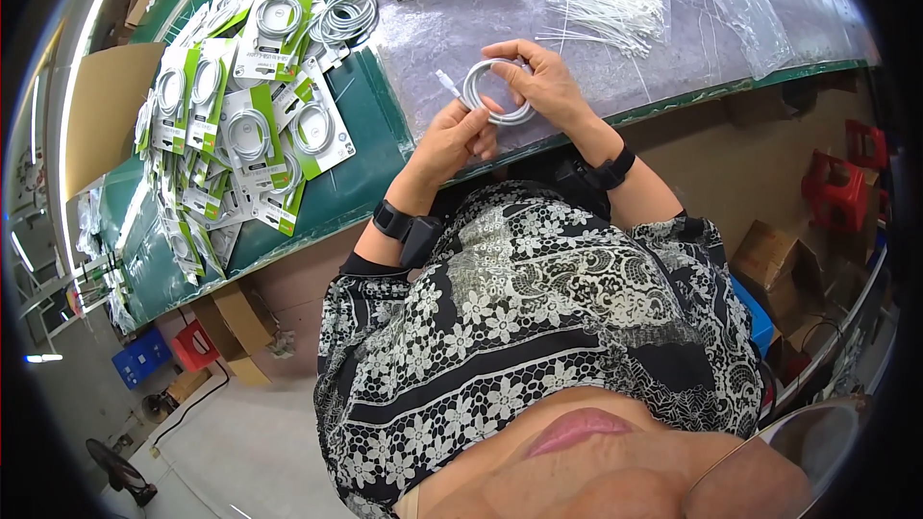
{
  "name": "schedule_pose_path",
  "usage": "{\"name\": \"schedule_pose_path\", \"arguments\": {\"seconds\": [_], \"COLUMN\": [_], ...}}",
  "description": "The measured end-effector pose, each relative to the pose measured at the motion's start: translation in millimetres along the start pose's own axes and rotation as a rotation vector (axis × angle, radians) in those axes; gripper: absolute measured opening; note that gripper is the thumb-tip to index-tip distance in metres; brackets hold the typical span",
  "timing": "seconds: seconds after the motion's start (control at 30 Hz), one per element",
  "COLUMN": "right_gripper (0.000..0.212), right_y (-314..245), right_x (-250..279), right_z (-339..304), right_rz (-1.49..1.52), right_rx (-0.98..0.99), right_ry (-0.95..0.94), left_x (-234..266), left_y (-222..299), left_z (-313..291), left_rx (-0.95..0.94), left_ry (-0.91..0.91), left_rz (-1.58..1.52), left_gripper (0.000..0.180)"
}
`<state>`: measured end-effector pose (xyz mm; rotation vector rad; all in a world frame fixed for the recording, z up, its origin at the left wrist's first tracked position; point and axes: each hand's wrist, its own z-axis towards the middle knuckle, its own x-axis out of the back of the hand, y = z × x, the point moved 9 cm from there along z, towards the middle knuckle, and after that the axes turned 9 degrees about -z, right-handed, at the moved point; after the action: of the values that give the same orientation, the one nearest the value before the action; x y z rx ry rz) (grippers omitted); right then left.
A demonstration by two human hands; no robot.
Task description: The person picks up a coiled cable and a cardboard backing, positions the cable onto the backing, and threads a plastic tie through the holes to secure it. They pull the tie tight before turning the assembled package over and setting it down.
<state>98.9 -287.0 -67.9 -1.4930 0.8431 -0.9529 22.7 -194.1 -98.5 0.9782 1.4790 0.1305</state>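
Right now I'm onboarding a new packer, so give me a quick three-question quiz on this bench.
1. True or false: both hands hold the coiled white cable.
2. Where is the pile of green-and-white carded cable packs? A) at the person's left B) at the person's right
3. What lies on the clear sheet beyond the hands?

Key: 1 true: left hand, right hand. 2 A. 3 bundle of white ties in clear bags.

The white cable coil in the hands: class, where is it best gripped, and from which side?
Judging by its pose, grip the white cable coil across the bundled loops on its right rim, coming from the right as the right hand does; the plug end juts left, near the left hand.
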Motion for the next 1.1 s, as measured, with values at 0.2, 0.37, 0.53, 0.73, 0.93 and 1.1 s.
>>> {"name": "schedule_pose_path", "arguments": {"seconds": [0.2,0.37,0.53,0.73,0.93,1.1], "right_gripper": [0.019,0.034,0.052,0.053,0.042,0.027], "right_y": [-5,13,38,33,31,23], "right_x": [5,-2,5,9,-7,-25], "right_z": [-2,0,-16,-34,-57,-36], "right_rz": [-0.067,0.229,0.579,0.720,0.877,0.798], "right_rx": [0.101,-0.003,-0.227,-0.272,-0.338,-0.188], "right_ry": [0.064,0.009,-0.002,0.154,-0.063,0.036], "left_x": [2,9,9,13,20,1], "left_y": [4,13,25,40,54,36], "left_z": [4,7,8,7,6,9], "left_rx": [-0.079,-0.081,-0.208,-0.317,-0.411,-0.363], "left_ry": [0.061,0.112,0.078,0.075,0.084,0.119], "left_rz": [-0.139,-0.191,-0.311,-0.368,-0.440,-0.395], "left_gripper": [0.019,0.020,0.021,0.021,0.021,0.023]}}
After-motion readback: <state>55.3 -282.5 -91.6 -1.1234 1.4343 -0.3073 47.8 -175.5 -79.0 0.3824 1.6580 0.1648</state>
